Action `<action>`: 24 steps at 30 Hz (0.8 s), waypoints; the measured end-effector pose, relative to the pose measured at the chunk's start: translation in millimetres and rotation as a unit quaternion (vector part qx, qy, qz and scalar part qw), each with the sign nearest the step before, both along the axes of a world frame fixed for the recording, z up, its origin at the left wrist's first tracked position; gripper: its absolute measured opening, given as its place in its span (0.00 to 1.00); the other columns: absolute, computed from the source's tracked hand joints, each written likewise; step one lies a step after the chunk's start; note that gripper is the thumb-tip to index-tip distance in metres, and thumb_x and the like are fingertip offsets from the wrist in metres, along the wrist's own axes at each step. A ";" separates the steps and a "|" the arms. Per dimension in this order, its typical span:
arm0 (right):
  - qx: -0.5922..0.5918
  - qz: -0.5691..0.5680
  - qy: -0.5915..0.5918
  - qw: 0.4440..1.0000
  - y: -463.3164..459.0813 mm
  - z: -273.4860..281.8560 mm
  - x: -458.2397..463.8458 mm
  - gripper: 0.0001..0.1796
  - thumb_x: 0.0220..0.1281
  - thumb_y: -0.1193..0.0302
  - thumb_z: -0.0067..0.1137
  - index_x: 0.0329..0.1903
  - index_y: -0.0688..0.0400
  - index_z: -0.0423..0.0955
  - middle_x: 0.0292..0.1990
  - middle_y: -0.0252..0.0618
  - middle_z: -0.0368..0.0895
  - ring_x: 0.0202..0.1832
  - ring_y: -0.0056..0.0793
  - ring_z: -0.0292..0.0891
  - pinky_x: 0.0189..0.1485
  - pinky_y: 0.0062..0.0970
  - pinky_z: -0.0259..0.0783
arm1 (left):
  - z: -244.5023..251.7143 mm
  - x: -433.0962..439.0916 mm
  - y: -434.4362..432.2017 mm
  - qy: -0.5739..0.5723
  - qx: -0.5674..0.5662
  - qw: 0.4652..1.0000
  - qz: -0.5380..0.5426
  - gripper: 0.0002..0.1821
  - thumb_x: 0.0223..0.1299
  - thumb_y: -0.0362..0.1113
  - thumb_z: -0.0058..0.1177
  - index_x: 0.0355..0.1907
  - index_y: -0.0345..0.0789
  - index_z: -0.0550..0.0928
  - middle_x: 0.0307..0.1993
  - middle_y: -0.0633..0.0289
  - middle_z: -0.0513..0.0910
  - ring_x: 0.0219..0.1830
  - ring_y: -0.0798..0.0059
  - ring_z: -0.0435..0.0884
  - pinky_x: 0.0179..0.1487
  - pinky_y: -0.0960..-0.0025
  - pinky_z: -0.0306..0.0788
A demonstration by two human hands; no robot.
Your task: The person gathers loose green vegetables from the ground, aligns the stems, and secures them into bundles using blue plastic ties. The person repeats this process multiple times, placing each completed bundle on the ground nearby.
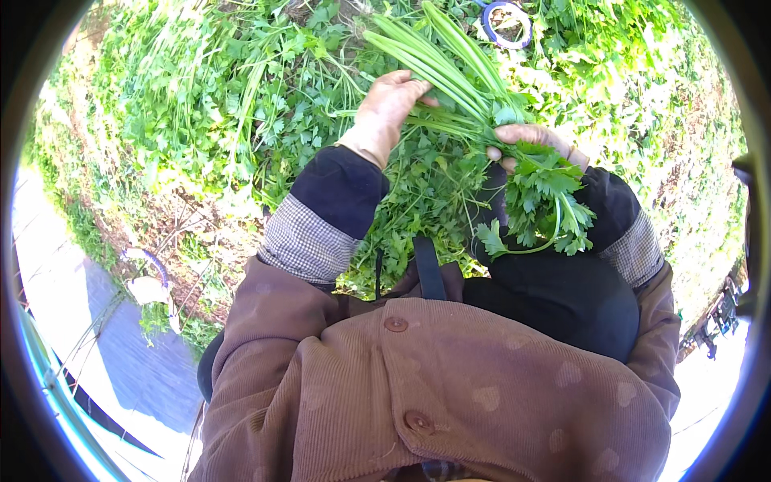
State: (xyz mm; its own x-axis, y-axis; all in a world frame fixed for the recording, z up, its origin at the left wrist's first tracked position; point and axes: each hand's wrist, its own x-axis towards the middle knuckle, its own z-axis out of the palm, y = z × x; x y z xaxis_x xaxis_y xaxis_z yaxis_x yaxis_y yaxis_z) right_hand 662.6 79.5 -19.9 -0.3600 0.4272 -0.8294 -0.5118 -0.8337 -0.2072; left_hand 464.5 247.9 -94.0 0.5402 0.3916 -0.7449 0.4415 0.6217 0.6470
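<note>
A bunch of celery [449, 66] with long pale green stalks lies across both my hands, its root ends towards the top of the view. My left hand [388, 108] is at the left side of the stalks, thumb and fingers around some of them. Lower down, where stalks meet leaves, my right hand [536, 141] is closed round the bunch. The leafy tops [542, 193] hang below my right hand over my dark-clad knee. Some thinner stems run between the two hands. My right palm is partly hidden by leaves.
Leafy celery plants [277, 102] cover the ground ahead and to the left. A roll of tape [506, 25] with a blue-purple edge lies on the leaves at the top right. At the left, a white and purple object [149, 286] rests near dry stems beside a pale sheet [138, 349].
</note>
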 end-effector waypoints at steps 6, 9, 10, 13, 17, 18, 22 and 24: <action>-0.060 0.058 0.022 0.996 2.2 2.2 3.9 0.16 0.61 0.51 0.65 0.36 0.50 0.80 0.24 0.22 0.75 0.25 0.13 0.69 0.27 0.18 0.65 | 29.0 -35.6 58.6 -0.264 -0.115 0.916 0.281 0.16 0.74 0.43 0.43 0.49 0.32 0.78 0.40 0.56 0.86 0.50 0.59 0.84 0.58 0.51 0.77; -0.004 0.093 0.042 0.995 3.1 8.7 5.8 0.16 0.61 0.52 0.65 0.36 0.51 0.80 0.24 0.23 0.75 0.26 0.13 0.70 0.27 0.19 0.65 | 32.3 -24.7 74.0 -0.316 -0.056 0.923 0.211 0.17 0.75 0.43 0.41 0.49 0.32 0.78 0.48 0.52 0.83 0.54 0.59 0.82 0.60 0.51 0.76; 0.013 0.073 0.032 0.997 0.4 13.7 5.4 0.17 0.60 0.52 0.66 0.37 0.53 0.80 0.22 0.25 0.74 0.23 0.14 0.69 0.24 0.19 0.64 | 35.2 -18.9 88.2 -0.303 0.064 0.927 0.210 0.17 0.75 0.44 0.43 0.51 0.33 0.79 0.53 0.50 0.80 0.56 0.60 0.80 0.60 0.50 0.76; 0.039 0.049 0.096 0.993 -0.2 22.0 8.2 0.17 0.60 0.54 0.66 0.37 0.55 0.79 0.20 0.27 0.73 0.19 0.15 0.67 0.21 0.18 0.63 | 65.9 -47.5 135.8 0.113 0.434 0.858 0.249 0.20 0.73 0.48 0.49 0.54 0.34 0.79 0.54 0.53 0.80 0.59 0.61 0.77 0.69 0.62 0.66; 0.031 0.043 0.049 0.997 3.3 19.4 9.1 0.16 0.62 0.56 0.65 0.37 0.56 0.79 0.19 0.28 0.73 0.17 0.14 0.67 0.20 0.17 0.64 | 47.0 -90.3 128.8 0.214 0.434 0.873 0.055 0.32 0.63 0.61 0.57 0.58 0.37 0.80 0.61 0.52 0.77 0.63 0.59 0.73 0.68 0.60 0.64; 0.019 0.037 0.065 0.997 4.7 17.9 10.5 0.15 0.63 0.56 0.64 0.36 0.56 0.79 0.20 0.28 0.75 0.18 0.13 0.68 0.20 0.16 0.64 | 32.3 -92.2 113.9 0.128 0.457 0.880 -0.024 0.31 0.62 0.62 0.58 0.54 0.37 0.82 0.58 0.52 0.79 0.62 0.60 0.74 0.67 0.60 0.65; 0.054 0.032 0.022 0.998 7.8 14.9 9.6 0.14 0.65 0.56 0.63 0.35 0.54 0.79 0.25 0.23 0.76 0.23 0.11 0.70 0.23 0.14 0.65 | -11.6 -80.4 33.6 0.038 0.516 0.850 -0.102 0.30 0.59 0.65 0.59 0.35 0.35 0.87 0.44 0.56 0.87 0.54 0.62 0.80 0.60 0.60 0.71; 0.049 0.021 0.013 0.998 9.2 16.8 7.3 0.14 0.65 0.56 0.63 0.35 0.53 0.79 0.26 0.21 0.76 0.24 0.11 0.70 0.24 0.14 0.65 | -12.8 -69.1 7.9 0.064 0.459 0.879 -0.108 0.31 0.59 0.67 0.57 0.36 0.36 0.87 0.45 0.55 0.87 0.56 0.60 0.80 0.63 0.59 0.69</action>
